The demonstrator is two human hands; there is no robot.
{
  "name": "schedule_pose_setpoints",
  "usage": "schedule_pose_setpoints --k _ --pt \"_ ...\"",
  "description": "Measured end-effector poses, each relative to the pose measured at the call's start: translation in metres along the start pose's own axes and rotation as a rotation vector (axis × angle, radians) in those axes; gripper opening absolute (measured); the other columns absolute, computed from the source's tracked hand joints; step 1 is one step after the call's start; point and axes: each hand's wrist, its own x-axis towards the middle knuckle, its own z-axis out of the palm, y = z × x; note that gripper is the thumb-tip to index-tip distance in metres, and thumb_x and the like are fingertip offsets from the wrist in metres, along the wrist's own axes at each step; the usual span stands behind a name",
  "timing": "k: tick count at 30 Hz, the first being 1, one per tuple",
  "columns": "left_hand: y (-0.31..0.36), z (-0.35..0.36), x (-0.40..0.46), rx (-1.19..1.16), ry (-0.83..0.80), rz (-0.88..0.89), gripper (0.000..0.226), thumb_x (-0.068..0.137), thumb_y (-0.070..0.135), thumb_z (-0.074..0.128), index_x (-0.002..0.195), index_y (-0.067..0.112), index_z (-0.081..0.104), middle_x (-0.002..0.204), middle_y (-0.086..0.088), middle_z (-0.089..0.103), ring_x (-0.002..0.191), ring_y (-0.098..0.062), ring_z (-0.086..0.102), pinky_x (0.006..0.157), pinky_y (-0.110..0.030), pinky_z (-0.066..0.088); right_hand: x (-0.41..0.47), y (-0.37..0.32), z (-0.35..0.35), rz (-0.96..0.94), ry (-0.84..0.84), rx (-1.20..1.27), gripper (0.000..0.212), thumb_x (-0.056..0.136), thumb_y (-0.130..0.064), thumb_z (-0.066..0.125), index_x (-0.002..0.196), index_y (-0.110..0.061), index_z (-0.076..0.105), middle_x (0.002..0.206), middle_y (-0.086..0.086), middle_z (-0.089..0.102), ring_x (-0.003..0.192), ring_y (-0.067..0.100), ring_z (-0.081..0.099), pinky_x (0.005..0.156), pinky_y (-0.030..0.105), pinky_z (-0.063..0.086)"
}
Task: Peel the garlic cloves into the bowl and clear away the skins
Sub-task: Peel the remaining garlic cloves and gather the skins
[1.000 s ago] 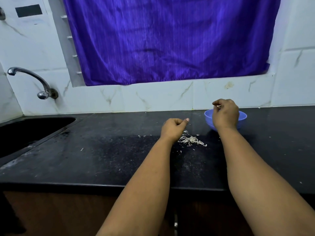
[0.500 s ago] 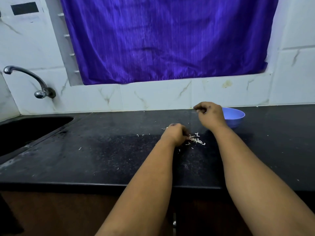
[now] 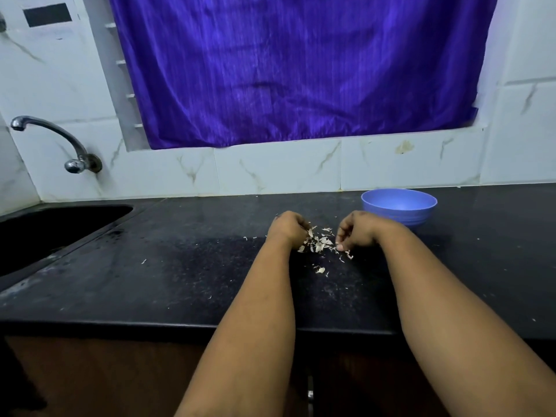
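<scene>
A small pile of pale garlic skins (image 3: 319, 244) lies on the black counter (image 3: 186, 266), with a few loose flakes around it. My left hand (image 3: 288, 228) is curled into a fist against the pile's left edge, and its fingers close on skins there. My right hand (image 3: 356, 233) is curled at the pile's right edge, thumb and fingertips pinched together on the skins at the counter. The blue bowl (image 3: 399, 206) stands just behind and to the right of my right hand. Its contents are hidden from this angle.
A black sink (image 3: 54, 230) is sunk into the counter at the left, under a metal tap (image 3: 60, 142). White tiled wall and a purple curtain (image 3: 301, 70) run along the back. The counter's front edge crosses under my forearms.
My right hand has come away from the bowl, moving left and down to the skins' right edge. My left hand has dropped onto the skins and now sits at their left.
</scene>
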Motion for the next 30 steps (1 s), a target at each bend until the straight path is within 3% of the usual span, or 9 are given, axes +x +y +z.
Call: schedule_pose_setpoints --k 6,9,12,15,17,20,23,27,30 --pt "-0.026 -0.026 0.004 -0.094 0.183 -0.208 0.021 0.086 0.029 0.070 0.102 0.015 0.073 0.108 -0.004 0.071 0.107 -0.019 0.062 0.092 -0.029 0.048 0.013 -0.002 0.012 -0.053 0.299 0.230 0.010 0.086 -0.009 0.070 0.079 -0.013 0.063 0.064 -0.005 0.061 0.059 0.007 0.058 0.062 0.021 0.047" --pt "-0.035 -0.031 0.003 -0.012 0.333 -0.354 0.028 0.086 0.032 0.067 0.109 0.015 0.069 0.119 -0.007 0.064 0.120 -0.024 0.050 0.096 -0.034 0.046 0.015 -0.001 0.011 -0.068 0.385 0.288 0.008 0.089 -0.004 0.064 0.090 -0.010 0.070 0.070 -0.002 0.064 0.059 0.006 0.058 0.056 0.011 0.046" --pt "-0.033 -0.029 -0.004 0.162 0.220 -0.464 0.042 0.090 0.025 0.055 0.129 0.009 0.054 0.134 -0.011 0.051 0.128 -0.029 0.040 0.102 -0.039 0.040 0.016 -0.003 0.011 -0.053 0.357 0.161 0.021 0.091 -0.008 0.062 0.109 -0.012 0.072 0.108 0.005 0.071 0.094 0.013 0.064 0.084 0.016 0.045" --pt "-0.027 -0.020 -0.005 0.321 -0.040 -0.425 0.044 0.088 0.021 0.050 0.129 0.007 0.054 0.137 -0.012 0.051 0.125 -0.031 0.047 0.100 -0.038 0.040 0.011 -0.010 0.016 -0.011 0.144 -0.002 0.060 0.091 -0.045 0.060 0.141 -0.015 0.047 0.147 0.005 0.046 0.134 0.020 0.043 0.109 0.027 0.031" --pt "-0.014 -0.018 -0.010 0.326 -0.110 -0.287 0.035 0.092 0.014 0.047 0.124 0.003 0.057 0.132 -0.012 0.056 0.120 -0.030 0.053 0.096 -0.034 0.043 0.009 -0.019 0.024 -0.007 -0.030 -0.044 0.081 0.087 -0.061 0.054 0.150 -0.016 0.030 0.156 0.005 0.030 0.143 0.021 0.030 0.114 0.030 0.024" --pt "-0.003 -0.014 -0.007 0.290 -0.151 -0.142 0.031 0.092 0.011 0.052 0.120 0.004 0.062 0.123 -0.014 0.062 0.113 -0.029 0.058 0.091 -0.031 0.045 0.014 -0.035 0.039 -0.115 -0.052 -0.052 0.066 0.089 -0.049 0.061 0.146 -0.023 0.041 0.148 0.001 0.044 0.134 0.017 0.042 0.107 0.024 0.031" --pt "-0.006 -0.015 -0.004 0.245 -0.136 -0.099 0.027 0.088 0.009 0.060 0.114 0.012 0.068 0.117 -0.009 0.066 0.108 -0.025 0.061 0.091 -0.029 0.047 0.021 -0.044 0.050 -0.196 0.085 0.018 0.031 0.090 -0.024 0.066 0.121 -0.020 0.067 0.116 0.001 0.068 0.108 0.016 0.062 0.091 0.023 0.045" --pt "-0.014 -0.020 -0.002 0.110 0.051 -0.159 0.021 0.086 0.008 0.063 0.105 0.009 0.072 0.110 -0.009 0.070 0.106 -0.024 0.063 0.092 -0.030 0.050 0.021 -0.045 0.050 -0.230 0.225 0.048 0.011 0.085 -0.011 0.070 0.095 -0.009 0.074 0.083 0.003 0.065 0.078 0.014 0.058 0.068 0.021 0.043" --pt "-0.023 -0.023 -0.001 0.016 0.107 -0.254 0.020 0.086 0.008 0.064 0.104 0.008 0.073 0.108 -0.009 0.070 0.103 -0.023 0.064 0.085 -0.028 0.051 0.023 -0.039 0.046 -0.182 0.265 0.030 0.001 0.085 -0.010 0.070 0.086 -0.009 0.070 0.081 0.006 0.064 0.073 0.018 0.057 0.067 0.026 0.045"
